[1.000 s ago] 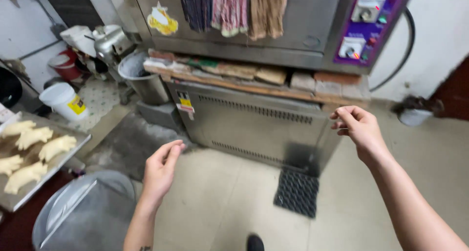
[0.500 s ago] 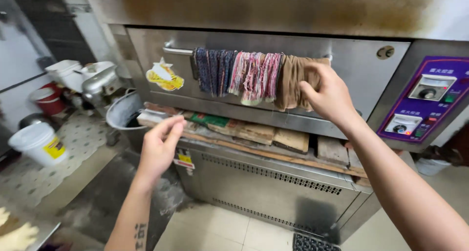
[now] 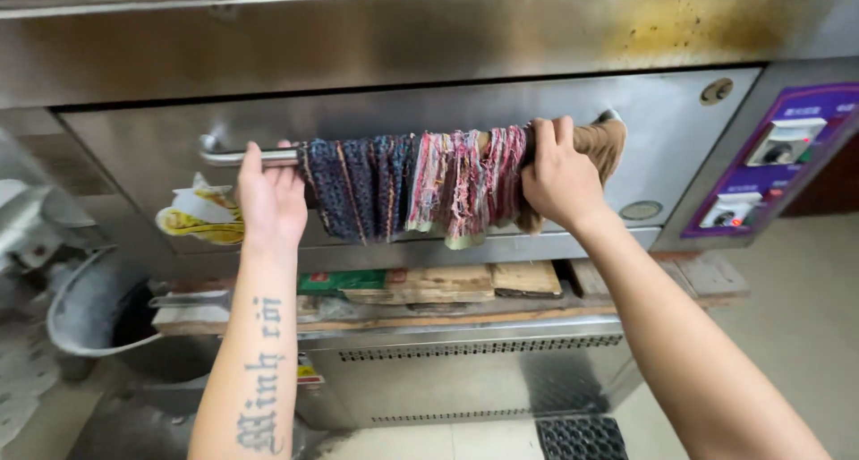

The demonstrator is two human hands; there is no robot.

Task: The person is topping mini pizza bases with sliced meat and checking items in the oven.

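Both now up on the oven door handle (image 3: 259, 157), where half a second ago only the right reached the cloths and the left hung in the air below. Left hand (image 3: 270, 196) wrapped over the bare metal bar near its left end, fingers curled shut around it, just beside the dark blue cloth (image 3: 358, 187). Right hand (image 3: 559, 178) clamped over the bar through the brown cloth (image 3: 601, 145) at the right end, touching the pink frayed cloths (image 3: 465, 183). Handle running across the steel oven door (image 3: 143, 147), cloths draped over its middle. Closer to the oven than before; floor and tray gone from view. Purple control panel (image 3: 769, 160) at right, wooden boards (image 3: 429, 283) on the ledge beneath, grey bucket (image 3: 94, 308) lower left.
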